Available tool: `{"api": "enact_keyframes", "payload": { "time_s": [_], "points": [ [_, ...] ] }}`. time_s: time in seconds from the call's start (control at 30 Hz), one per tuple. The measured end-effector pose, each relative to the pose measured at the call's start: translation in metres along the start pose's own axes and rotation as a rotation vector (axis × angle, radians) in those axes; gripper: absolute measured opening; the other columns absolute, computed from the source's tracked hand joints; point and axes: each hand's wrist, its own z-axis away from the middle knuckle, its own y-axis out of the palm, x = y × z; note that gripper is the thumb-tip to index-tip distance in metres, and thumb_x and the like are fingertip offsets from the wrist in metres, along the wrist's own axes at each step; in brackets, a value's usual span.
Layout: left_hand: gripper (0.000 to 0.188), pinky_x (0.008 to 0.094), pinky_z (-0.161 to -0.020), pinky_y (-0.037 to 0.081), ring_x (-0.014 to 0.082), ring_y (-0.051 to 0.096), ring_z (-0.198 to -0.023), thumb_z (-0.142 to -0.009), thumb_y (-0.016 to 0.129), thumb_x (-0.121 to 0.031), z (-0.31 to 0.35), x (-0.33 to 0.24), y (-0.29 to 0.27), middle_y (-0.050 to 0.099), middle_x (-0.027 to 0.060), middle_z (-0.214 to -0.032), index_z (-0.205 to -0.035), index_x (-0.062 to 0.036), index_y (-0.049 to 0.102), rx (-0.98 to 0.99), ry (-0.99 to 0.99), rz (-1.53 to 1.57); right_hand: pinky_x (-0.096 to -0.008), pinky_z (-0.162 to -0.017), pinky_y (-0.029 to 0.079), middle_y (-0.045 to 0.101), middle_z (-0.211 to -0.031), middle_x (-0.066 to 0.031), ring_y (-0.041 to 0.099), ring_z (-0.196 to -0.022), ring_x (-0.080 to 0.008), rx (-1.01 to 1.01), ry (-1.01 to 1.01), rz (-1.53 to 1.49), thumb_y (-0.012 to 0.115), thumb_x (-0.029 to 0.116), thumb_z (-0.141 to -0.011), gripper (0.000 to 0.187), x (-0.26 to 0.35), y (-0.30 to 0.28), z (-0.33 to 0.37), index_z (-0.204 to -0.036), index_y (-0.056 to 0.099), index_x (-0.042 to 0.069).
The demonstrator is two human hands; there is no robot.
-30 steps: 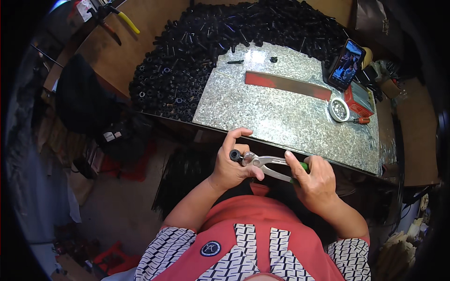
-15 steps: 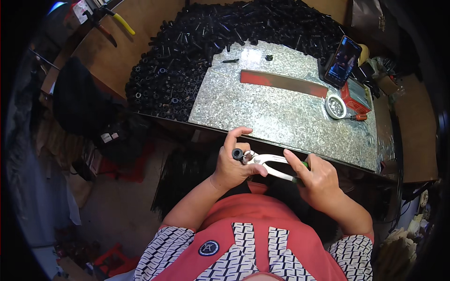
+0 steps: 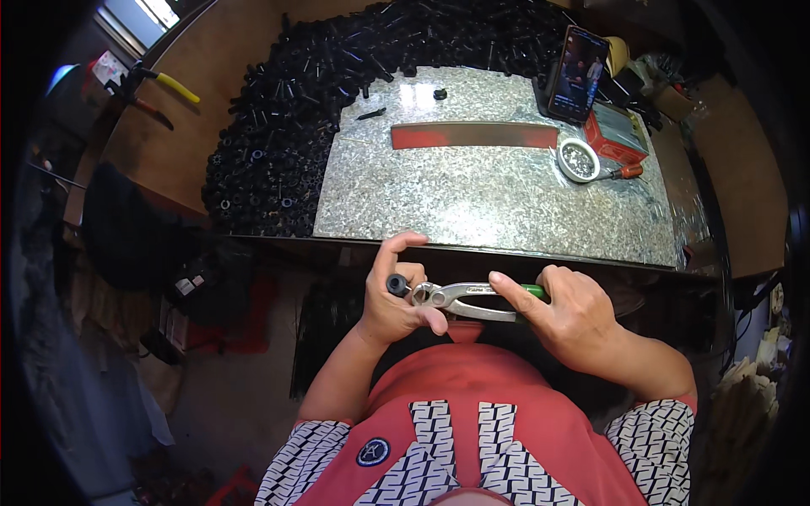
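Just off the near edge of the stone slab, my left hand (image 3: 384, 310) is closed on a small black cylindrical part (image 3: 397, 284) with a round end. Its index finger is raised and curled. My right hand (image 3: 575, 314) grips the green handles of silver end-cutting pincers (image 3: 456, 293), thumb lying along the upper handle. The rounded jaws of the pincers reach my left hand, right beside the black part. Whether they bite on it is hard to see. On the slab lie a thin dark piece (image 3: 371, 114) and a short black piece (image 3: 440, 94).
A heap of black parts (image 3: 278, 110) surrounds the speckled slab (image 3: 472, 202). On the slab are a red-and-grey bar (image 3: 472, 135), a white bowl (image 3: 579, 160), a red-handled screwdriver (image 3: 626, 172), a red box (image 3: 614, 135) and a propped phone (image 3: 578, 76). Yellow-handled pliers (image 3: 173, 86) hang at left.
Both hands, with the black part and pincers, appear slightly further left as the whole view has shifted. The pincers lie more level, and their handles look closer together.
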Motion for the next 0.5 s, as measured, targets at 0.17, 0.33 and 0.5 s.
{"api": "enact_keyframes", "payload": {
  "time_s": [0.17, 0.33, 0.5],
  "points": [
    [0.082, 0.0176, -0.047, 0.025, 0.0009, 0.038, -0.049, -0.063, 0.088, -0.029, 0.003, -0.004, 0.004, 0.044, -0.0054, -0.053, -0.121, 0.0009, 0.038, 0.040, 0.019, -0.092, -0.0272, -0.048, 0.037, 0.039, -0.068, -0.0039, 0.043, -0.057, -0.0158, 0.005, -0.013, 0.025, 0.055, 0.013, -0.080, 0.054, 0.003, -0.004, 0.001, -0.134, 0.051, 0.016],
    [0.064, 0.0176, -0.049, 0.034, 0.0036, 0.043, -0.050, -0.073, 0.069, -0.004, 0.003, -0.012, 0.008, 0.047, -0.0016, -0.057, -0.123, -0.0002, 0.030, 0.024, 0.025, -0.175, -0.0334, -0.049, 0.041, 0.043, -0.070, -0.0074, 0.049, -0.057, -0.0213, 0.069, 0.065, -0.189, 0.064, 0.006, -0.072, 0.065, 0.004, 0.008, 0.003, -0.135, 0.049, 0.014],
    [0.076, 0.0176, -0.058, 0.038, 0.0049, 0.048, -0.061, -0.070, 0.077, -0.003, -0.001, -0.007, 0.014, 0.053, 0.0114, -0.089, -0.127, -0.0035, 0.027, 0.018, 0.151, -0.082, -0.0388, -0.054, 0.045, 0.050, -0.074, -0.0121, 0.056, -0.061, -0.0284, 0.234, 0.176, -0.397, 0.068, 0.012, -0.074, 0.065, -0.009, -0.005, 0.007, -0.135, 0.047, 0.015]
  ]
}}
